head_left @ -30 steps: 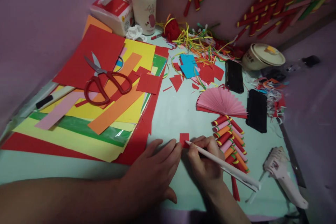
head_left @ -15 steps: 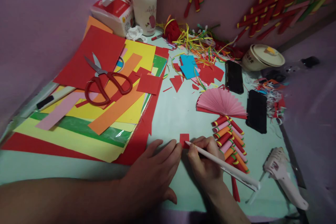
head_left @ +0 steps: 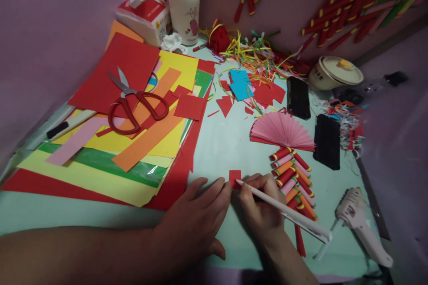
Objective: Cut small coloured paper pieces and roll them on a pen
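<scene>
A small red paper square [head_left: 234,177] lies flat on the pale green table [head_left: 214,147]. My left hand [head_left: 200,213] rests beside it, palm down with fingers stretched, fingertips at the square's left edge. In my right hand [head_left: 262,200] is a long white pen [head_left: 287,210], held in a pinch, its tip on the red square. To the right of that hand sits a hanging ornament with a pink folded fan [head_left: 284,129] above rows of coloured paper rolls [head_left: 294,180] and a red tassel [head_left: 300,240].
Red-handled scissors [head_left: 133,98] and a marker [head_left: 72,124] lie on stacked coloured paper [head_left: 160,138] at left. Two black phones [head_left: 298,97] and a glue gun [head_left: 361,225] are at right. Behind stand a bottle [head_left: 183,6], tissue box [head_left: 147,15], paper scraps [head_left: 267,91] and a lidded bowl [head_left: 334,73].
</scene>
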Tool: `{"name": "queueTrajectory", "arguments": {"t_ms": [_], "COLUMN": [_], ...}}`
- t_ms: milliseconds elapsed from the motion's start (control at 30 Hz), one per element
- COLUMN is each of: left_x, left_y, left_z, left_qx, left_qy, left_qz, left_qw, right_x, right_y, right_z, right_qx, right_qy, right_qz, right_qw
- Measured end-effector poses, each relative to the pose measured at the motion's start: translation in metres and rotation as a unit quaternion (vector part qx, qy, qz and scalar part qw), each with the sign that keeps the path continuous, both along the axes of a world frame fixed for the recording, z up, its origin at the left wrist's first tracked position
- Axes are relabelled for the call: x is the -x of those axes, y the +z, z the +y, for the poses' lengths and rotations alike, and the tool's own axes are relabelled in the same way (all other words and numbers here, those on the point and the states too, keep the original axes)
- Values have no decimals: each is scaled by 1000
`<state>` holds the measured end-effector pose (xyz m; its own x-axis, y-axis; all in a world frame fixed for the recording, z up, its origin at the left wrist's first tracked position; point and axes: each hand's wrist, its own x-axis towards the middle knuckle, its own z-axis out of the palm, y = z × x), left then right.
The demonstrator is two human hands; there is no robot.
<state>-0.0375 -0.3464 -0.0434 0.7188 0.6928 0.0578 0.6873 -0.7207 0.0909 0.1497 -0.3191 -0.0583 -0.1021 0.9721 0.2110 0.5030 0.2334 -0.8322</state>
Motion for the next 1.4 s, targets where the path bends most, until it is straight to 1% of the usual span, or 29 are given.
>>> {"name": "queueTrajectory", "arguments": {"t_ms": [167,633,867,1000,1200,1400], "left_x": [0,0,0,0,0,0], "left_y": [0,1,2,1,1,0], "left_z": [0,0,0,1,0,-1], "left_qx": [11,4,2,-3,-3,-10], "left_qy": [0,3,1,3,5,5], "left_qz": [7,-1,4,-5,-8,-14], "left_qw": [1000,1000,1000,1000,1000,1000], "right_x": [0,-1,0,0,1,2], "right_y": [-1,-1,0,-1,-2,-1], "right_z": [0,-1,-1,-1,-1,-1], "right_qx": [-1,7,7,7,8,-6], "right_qy": [-9,-19,-19,-7,-5,-19], "right_qz": [2,-4,-9,7,-13,-24], "right_qw": [1000,1000,1000,1000,1000,1000]}}
